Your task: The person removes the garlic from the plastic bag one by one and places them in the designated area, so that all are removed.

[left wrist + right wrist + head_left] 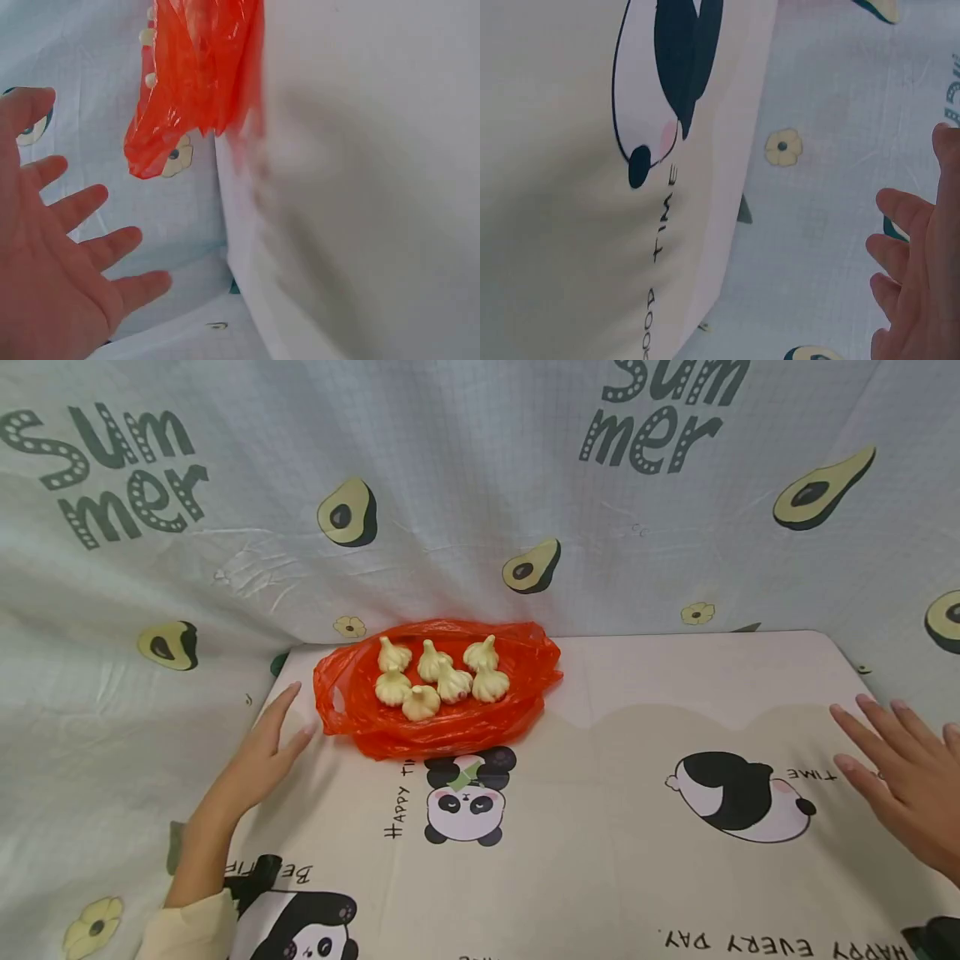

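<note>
Several whitish garlic bulbs (421, 702) lie in an opened-out red plastic bag (450, 739) toward the back left of the table. My left hand (262, 760) hovers just left of the bag, fingers spread and holding nothing. In the left wrist view that hand (60, 255) is apart from the bag's crumpled end (187, 82). Far to the right, over the table's right side, my right hand (911, 777) is raised with its fingers extended and nothing in it. The right wrist view shows the same hand (922, 262) from the side, away from any object.
A pale table cover (585, 843) printed with pandas and lettering lies under everything. Behind and to the left hangs a whitish cloth (450, 460) with avocado and flower prints, meeting the table's back edge. Dark straps (255, 878) show near the left wrist.
</note>
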A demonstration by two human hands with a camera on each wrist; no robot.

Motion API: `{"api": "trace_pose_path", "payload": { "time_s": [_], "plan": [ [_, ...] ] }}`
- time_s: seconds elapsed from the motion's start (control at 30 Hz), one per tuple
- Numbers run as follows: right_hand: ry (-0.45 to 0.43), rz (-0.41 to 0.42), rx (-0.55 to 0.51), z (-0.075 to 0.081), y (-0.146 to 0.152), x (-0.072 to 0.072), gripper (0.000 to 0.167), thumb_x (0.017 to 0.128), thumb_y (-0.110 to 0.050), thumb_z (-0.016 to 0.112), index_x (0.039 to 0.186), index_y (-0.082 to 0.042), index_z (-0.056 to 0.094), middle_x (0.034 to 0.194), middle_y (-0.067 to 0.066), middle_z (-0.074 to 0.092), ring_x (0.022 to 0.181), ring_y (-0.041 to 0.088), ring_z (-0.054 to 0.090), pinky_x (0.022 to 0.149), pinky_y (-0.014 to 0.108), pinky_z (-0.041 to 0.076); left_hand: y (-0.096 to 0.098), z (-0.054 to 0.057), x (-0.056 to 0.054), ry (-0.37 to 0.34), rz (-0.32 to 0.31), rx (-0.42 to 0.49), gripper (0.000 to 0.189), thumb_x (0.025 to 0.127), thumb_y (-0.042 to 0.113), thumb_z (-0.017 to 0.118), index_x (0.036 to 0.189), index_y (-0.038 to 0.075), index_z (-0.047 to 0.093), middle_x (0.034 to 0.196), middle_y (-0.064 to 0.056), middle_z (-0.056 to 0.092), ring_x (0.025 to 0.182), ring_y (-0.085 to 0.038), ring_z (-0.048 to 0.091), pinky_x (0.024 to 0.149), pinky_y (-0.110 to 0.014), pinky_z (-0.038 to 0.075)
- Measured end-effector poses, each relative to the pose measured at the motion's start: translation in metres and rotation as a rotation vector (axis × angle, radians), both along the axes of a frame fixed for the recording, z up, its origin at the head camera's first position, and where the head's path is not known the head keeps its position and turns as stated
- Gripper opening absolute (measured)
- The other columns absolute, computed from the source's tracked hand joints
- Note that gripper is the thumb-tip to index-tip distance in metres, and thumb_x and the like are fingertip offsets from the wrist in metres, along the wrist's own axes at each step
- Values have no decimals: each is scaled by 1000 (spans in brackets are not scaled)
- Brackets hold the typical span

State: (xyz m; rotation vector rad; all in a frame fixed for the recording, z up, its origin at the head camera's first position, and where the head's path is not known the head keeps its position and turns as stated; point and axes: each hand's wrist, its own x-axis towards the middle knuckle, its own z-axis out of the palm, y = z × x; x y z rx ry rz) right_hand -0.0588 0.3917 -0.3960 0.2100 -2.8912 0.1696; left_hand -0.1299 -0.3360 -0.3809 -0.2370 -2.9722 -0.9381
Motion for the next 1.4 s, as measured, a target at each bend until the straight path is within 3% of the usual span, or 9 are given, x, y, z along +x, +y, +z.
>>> {"api": "trace_pose_path", "payload": {
  "time_s": [0.23,0.37,0.5,0.57,0.7,0.9,1.07,1.23,1.4],
  "plan": [
    [0,126,-117,2,-12,-7,61,109,-31,43,163,-14,19,168,22,10,157,33,-3,124,49,-10,-3,-7,-16,6,-104,243,70,104,12,56,163,12,19,165,-24,17,140,-58,32,100,-70,38],
    [-30,122,-146,5,-21,-11,59,109,-29,45,162,-12,26,168,20,16,157,32,3,125,47,-6,-3,-11,-27,18,-183,237,72,101,6,60,162,10,22,167,-19,14,142,-53,31,98,-38,51],
    [-49,134,-157,8,-31,-19,57,109,-29,45,162,-14,28,167,19,21,157,30,6,125,49,-3,-4,-17,-39,32,-286,242,76,97,2,66,161,7,26,170,-12,4,149,-47,17,93,-8,42],
    [-44,156,-155,9,-37,-23,57,108,-29,46,161,-15,30,165,20,25,157,30,8,125,51,0,-5,-19,-43,29,-315,237,77,95,0,67,161,6,27,171,-10,2,152,-44,12,95,-7,40],
    [-42,202,-175,10,-47,-31,56,108,-28,48,160,-16,34,163,21,30,156,35,13,125,56,4,-9,-23,-51,10,-295,239,79,94,-1,69,160,6,27,170,-12,-1,152,-45,10,101,-18,41],
    [-82,266,-223,14,-67,-45,55,106,-29,54,157,-17,40,161,19,35,151,41,22,124,59,10,-20,-30,-57,-97,-227,210,82,98,4,64,163,10,15,169,-15,-14,153,-47,-6,108,-74,25],
    [-101,312,-232,19,-89,-61,54,105,-32,56,156,-19,44,160,17,38,148,41,28,121,61,19,-28,-35,-60,-186,-269,195,81,101,9,60,164,15,10,170,-8,-18,154,-43,-11,108,-79,21],
    [-124,370,-245,23,-113,-77,51,105,-34,55,154,-21,47,159,14,40,147,40,32,117,61,27,-29,-38,-63,-123,-341,216,83,96,5,68,163,14,20,171,-3,-11,155,-40,0,114,-51,34],
    [-150,418,-227,25,-137,-94,50,106,-36,52,154,-20,47,160,12,41,146,38,35,114,64,31,-24,-40,-70,-78,-371,244,87,89,0,75,161,9,27,172,-8,-2,154,-41,11,102,-14,40]
  ]
}}
